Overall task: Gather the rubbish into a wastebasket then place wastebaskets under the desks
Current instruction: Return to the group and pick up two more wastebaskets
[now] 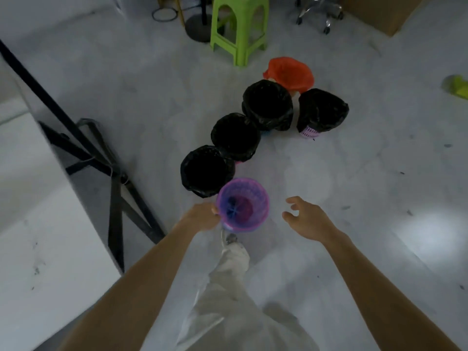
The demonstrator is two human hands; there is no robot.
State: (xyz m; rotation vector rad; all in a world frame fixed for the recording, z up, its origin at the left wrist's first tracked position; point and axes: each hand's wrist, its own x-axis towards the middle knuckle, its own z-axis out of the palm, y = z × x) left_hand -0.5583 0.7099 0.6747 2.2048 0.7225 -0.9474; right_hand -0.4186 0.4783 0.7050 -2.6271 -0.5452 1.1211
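As left hand [202, 215] grips purple wastebasket [243, 205], four black wastebaskets [206, 171] [235, 136] [268, 105] [321, 108], red wastebasket [290, 72]

The room is dim and grey, and the whole view is slightly soft. A pale patch of glare lies on the glossy floor [428, 236] at right. The black-lined wastebaskets [268, 105] read as featureless dark holes. Wide-angle distortion slants the tabletop [38, 224] edge at left, and the green object [455, 88] at the far right edge is smeared.
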